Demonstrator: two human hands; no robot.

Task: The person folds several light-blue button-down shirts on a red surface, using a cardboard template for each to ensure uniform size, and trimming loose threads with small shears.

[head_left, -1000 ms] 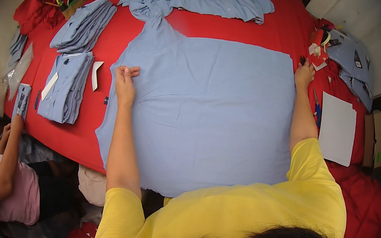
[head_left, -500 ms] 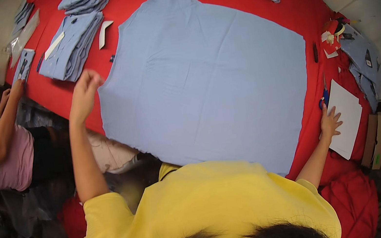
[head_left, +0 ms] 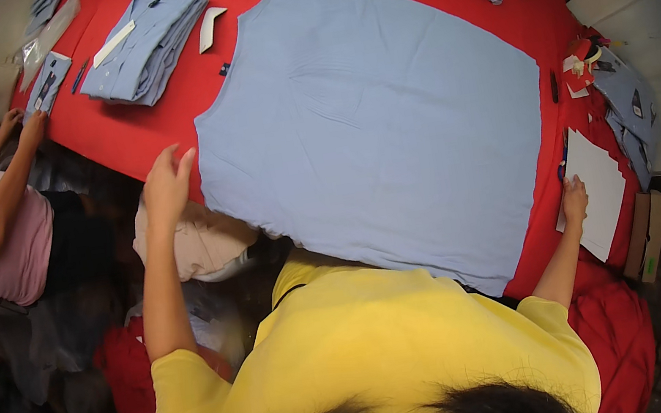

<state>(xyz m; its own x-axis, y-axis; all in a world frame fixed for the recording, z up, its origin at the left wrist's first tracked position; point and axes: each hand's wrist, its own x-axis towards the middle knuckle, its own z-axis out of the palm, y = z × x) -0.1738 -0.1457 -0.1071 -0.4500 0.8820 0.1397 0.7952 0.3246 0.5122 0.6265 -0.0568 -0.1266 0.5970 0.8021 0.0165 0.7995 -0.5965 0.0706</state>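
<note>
The right hand (head_left: 576, 200) rests at the left edge of the white paper (head_left: 598, 205), fingers bent; whether they pinch it, I cannot tell. The left hand (head_left: 166, 184) holds nothing, its fingers apart, raised near the table's front edge just beside the shirt (head_left: 369, 124). That shirt lies spread between the two arms, with a few creases in its upper middle and its near edge reaching the person's waist. Leaning in could drag that edge and wrinkle the cloth. Scissors (head_left: 562, 170) lie right by the paper; a careless pull might sweep them along or nick a finger. The paper's stepped corner suggests several sheets, so more than one could come away together. Farther left sit a folded stack (head_left: 141, 55) and a loose white strip (head_left: 213, 29), which a wide left-arm swing might knock.
</note>
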